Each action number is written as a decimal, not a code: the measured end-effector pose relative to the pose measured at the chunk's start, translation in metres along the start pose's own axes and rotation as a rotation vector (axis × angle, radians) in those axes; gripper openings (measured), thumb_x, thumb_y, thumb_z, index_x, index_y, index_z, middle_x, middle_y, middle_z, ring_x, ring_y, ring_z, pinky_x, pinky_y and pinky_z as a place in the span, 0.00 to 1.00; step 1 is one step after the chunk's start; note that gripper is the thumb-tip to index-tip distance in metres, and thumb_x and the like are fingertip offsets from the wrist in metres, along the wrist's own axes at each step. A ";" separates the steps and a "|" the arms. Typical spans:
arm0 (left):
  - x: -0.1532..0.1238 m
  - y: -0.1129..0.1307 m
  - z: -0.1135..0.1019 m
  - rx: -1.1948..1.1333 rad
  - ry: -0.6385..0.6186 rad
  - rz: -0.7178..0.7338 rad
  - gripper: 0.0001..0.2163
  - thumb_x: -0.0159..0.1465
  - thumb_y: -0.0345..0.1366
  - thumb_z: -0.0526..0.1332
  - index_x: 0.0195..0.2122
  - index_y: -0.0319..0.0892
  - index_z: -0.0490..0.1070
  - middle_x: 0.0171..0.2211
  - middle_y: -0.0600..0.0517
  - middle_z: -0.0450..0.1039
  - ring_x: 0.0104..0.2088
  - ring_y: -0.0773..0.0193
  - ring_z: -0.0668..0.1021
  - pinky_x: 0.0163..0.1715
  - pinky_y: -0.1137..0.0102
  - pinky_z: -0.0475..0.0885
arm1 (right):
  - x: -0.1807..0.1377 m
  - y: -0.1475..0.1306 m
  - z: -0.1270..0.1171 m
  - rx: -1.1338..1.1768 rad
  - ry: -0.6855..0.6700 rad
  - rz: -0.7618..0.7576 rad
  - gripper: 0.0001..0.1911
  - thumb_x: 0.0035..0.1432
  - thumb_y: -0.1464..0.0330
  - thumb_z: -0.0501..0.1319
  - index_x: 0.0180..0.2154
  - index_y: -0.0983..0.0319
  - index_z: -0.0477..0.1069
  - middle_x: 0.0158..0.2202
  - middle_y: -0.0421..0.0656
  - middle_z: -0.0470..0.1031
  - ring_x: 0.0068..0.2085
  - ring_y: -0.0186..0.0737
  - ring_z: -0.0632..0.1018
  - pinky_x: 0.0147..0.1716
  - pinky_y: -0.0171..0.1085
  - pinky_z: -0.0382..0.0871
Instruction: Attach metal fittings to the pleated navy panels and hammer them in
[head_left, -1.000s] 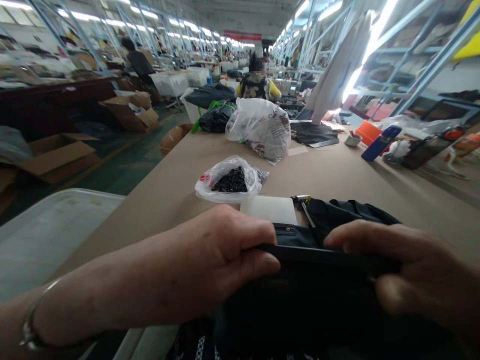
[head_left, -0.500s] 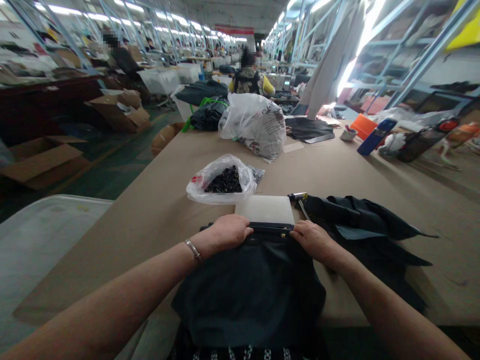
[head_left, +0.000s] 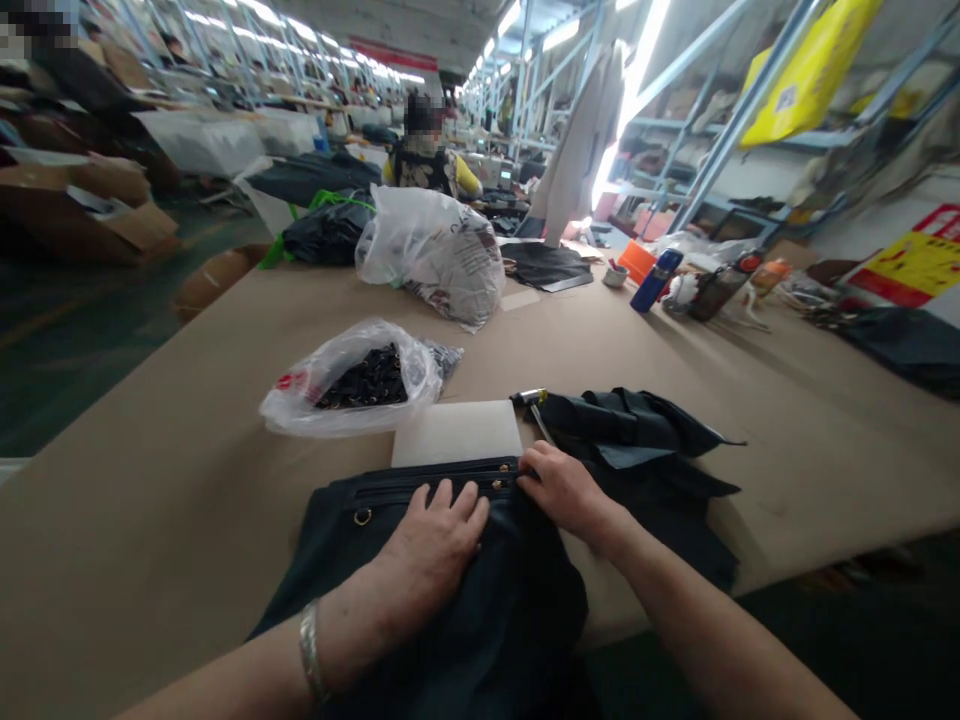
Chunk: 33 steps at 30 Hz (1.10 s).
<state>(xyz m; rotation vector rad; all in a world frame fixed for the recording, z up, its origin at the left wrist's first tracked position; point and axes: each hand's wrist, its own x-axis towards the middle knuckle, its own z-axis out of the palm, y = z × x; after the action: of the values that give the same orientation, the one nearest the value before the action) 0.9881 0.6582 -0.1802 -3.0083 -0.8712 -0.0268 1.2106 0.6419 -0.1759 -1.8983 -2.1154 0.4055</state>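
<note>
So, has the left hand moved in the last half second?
Yes. Judged against the white board, the left hand has shifted rightward and nearer the wearer.

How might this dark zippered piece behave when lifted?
The dark zippered piece will probably flop: its lower part bulges in soft curves. Its zippered top edge lies straighter, so it might keep its shape better.

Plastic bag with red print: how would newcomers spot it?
On the brown table, a pale sheet lies beyond the zippered piece. At the sheet's far left corner is the plastic bag. Unlike the bigger bag behind, it gapes over small black pieces.
</note>
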 end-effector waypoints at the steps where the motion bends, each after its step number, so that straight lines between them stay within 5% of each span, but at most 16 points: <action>1: -0.001 -0.001 0.006 0.006 0.008 -0.013 0.18 0.62 0.34 0.55 0.55 0.43 0.64 0.55 0.44 0.63 0.49 0.45 0.67 0.45 0.50 0.65 | -0.008 0.004 -0.007 -0.023 0.058 -0.026 0.04 0.58 0.69 0.57 0.37 0.61 0.68 0.39 0.42 0.69 0.40 0.37 0.69 0.41 0.35 0.63; 7: 0.006 -0.026 0.015 0.016 0.049 -0.067 0.19 0.64 0.31 0.51 0.56 0.42 0.65 0.56 0.45 0.62 0.52 0.46 0.65 0.52 0.50 0.60 | -0.062 0.065 -0.044 -0.246 0.147 0.133 0.10 0.61 0.71 0.49 0.38 0.62 0.69 0.38 0.45 0.69 0.41 0.41 0.70 0.42 0.39 0.65; 12: 0.010 -0.030 0.017 0.024 0.053 -0.085 0.19 0.65 0.31 0.50 0.57 0.42 0.64 0.57 0.45 0.61 0.53 0.45 0.64 0.54 0.49 0.58 | -0.074 0.110 -0.050 -0.563 0.301 0.243 0.33 0.52 0.72 0.59 0.60 0.60 0.55 0.57 0.50 0.60 0.58 0.54 0.59 0.56 0.50 0.54; 18: 0.008 -0.027 0.017 0.038 0.053 -0.105 0.19 0.65 0.31 0.50 0.57 0.43 0.64 0.58 0.45 0.61 0.54 0.46 0.64 0.55 0.49 0.58 | -0.052 0.126 -0.049 -0.387 -0.107 0.295 0.17 0.56 0.68 0.54 0.47 0.62 0.69 0.42 0.48 0.72 0.45 0.44 0.72 0.48 0.43 0.60; 22: 0.008 -0.027 0.018 0.039 0.054 -0.109 0.19 0.65 0.31 0.49 0.57 0.44 0.64 0.58 0.46 0.61 0.54 0.46 0.64 0.55 0.49 0.57 | -0.048 0.135 -0.063 -0.324 -0.112 0.370 0.13 0.60 0.66 0.49 0.34 0.62 0.71 0.35 0.45 0.73 0.36 0.38 0.73 0.34 0.36 0.61; 26: 0.008 -0.025 0.017 0.044 0.042 -0.116 0.19 0.66 0.31 0.49 0.57 0.43 0.64 0.58 0.45 0.61 0.54 0.45 0.64 0.55 0.49 0.58 | -0.055 0.141 -0.106 -0.146 0.013 0.389 0.14 0.60 0.62 0.48 0.36 0.62 0.69 0.28 0.41 0.69 0.30 0.35 0.69 0.32 0.35 0.62; 29: 0.009 -0.024 0.017 0.043 0.049 -0.116 0.19 0.66 0.31 0.49 0.58 0.42 0.64 0.58 0.45 0.61 0.55 0.45 0.64 0.55 0.49 0.58 | -0.063 0.144 -0.120 -0.029 -0.079 0.305 0.22 0.53 0.62 0.57 0.51 0.60 0.64 0.37 0.42 0.71 0.37 0.37 0.72 0.39 0.37 0.66; 31: 0.009 -0.024 0.018 0.042 0.055 -0.120 0.19 0.66 0.31 0.49 0.58 0.42 0.64 0.58 0.45 0.61 0.55 0.45 0.64 0.55 0.49 0.57 | -0.066 0.148 -0.109 -0.094 -0.138 0.282 0.33 0.48 0.68 0.61 0.57 0.58 0.59 0.49 0.46 0.68 0.48 0.42 0.71 0.47 0.39 0.65; 33: 0.009 -0.024 0.020 0.043 0.055 -0.121 0.19 0.66 0.31 0.49 0.57 0.42 0.64 0.58 0.45 0.61 0.55 0.45 0.64 0.55 0.49 0.57 | -0.067 0.155 -0.086 -0.214 -0.138 0.341 0.33 0.46 0.71 0.60 0.57 0.58 0.60 0.53 0.48 0.67 0.50 0.44 0.70 0.48 0.40 0.64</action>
<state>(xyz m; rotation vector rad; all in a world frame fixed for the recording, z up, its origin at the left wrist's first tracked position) 0.9827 0.6837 -0.1995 -2.8968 -1.0331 -0.0909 1.3926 0.5934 -0.1558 -2.4327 -1.9837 0.4010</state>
